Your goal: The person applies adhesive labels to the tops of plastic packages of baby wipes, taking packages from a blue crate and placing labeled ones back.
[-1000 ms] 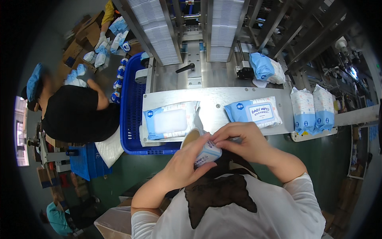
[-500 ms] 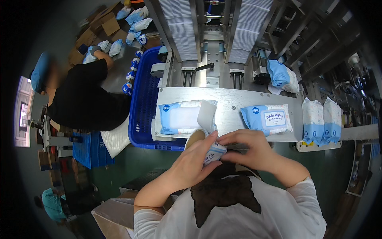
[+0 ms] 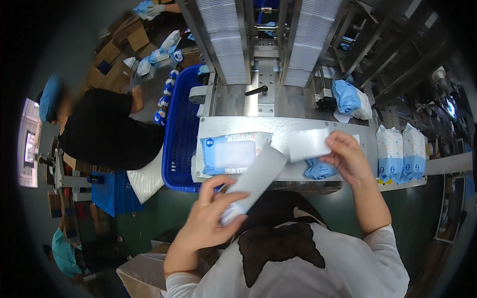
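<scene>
My left hand (image 3: 213, 213) grips a long pale label strip (image 3: 259, 174), which slants up to the right and shows some print at its lower end. Pinched in my right hand (image 3: 350, 156) is a white rectangular label (image 3: 309, 144), blurred by motion. It hangs over a blue-and-white wipes pack (image 3: 320, 170), covering most of it. To the left, another wipes pack (image 3: 211, 154) lies flat on the metal table (image 3: 283, 124), with a plain white panel on top. The strip overlaps that pack's right end.
A blue basket (image 3: 181, 181) stands left of the table. Two upright wipes packs (image 3: 389, 154) are at the right, and one leans (image 3: 348, 99) by the machine. Tall stacks of white sheets (image 3: 223, 44) rise behind. A co-worker (image 3: 109, 129) works at the left.
My hands have drawn apart from in front of the packs. My right hand has moved up and right with the white label, over the right pack; my left hand has gone down and left with the strip.
</scene>
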`<control>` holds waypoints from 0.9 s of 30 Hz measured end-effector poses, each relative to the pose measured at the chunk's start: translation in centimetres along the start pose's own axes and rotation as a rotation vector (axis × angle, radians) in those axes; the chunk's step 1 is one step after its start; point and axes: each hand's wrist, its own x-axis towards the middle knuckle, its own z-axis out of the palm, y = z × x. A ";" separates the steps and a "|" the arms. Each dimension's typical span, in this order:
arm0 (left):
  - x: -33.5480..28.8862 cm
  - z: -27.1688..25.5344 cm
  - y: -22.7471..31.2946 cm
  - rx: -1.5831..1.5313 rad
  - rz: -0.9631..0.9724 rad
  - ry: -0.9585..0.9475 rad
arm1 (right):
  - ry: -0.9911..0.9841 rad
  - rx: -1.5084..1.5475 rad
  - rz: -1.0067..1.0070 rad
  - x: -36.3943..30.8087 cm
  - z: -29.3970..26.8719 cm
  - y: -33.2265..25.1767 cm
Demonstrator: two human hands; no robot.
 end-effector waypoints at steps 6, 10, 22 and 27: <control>1.7 -0.5 0.1 -0.154 -0.145 -0.369 | -0.040 -0.837 -0.847 -3.1 4.9 0.7; 1.9 2.4 -0.9 -0.503 -0.272 -0.092 | -0.437 -0.935 -1.106 -1.1 9.4 5.9; 1.0 1.7 -6.8 -0.657 -0.394 -0.106 | -0.658 -0.300 0.063 1.5 7.1 3.1; 3.2 0.6 -4.6 -0.196 -0.429 -0.246 | -0.408 -1.002 -0.401 -0.5 7.9 2.3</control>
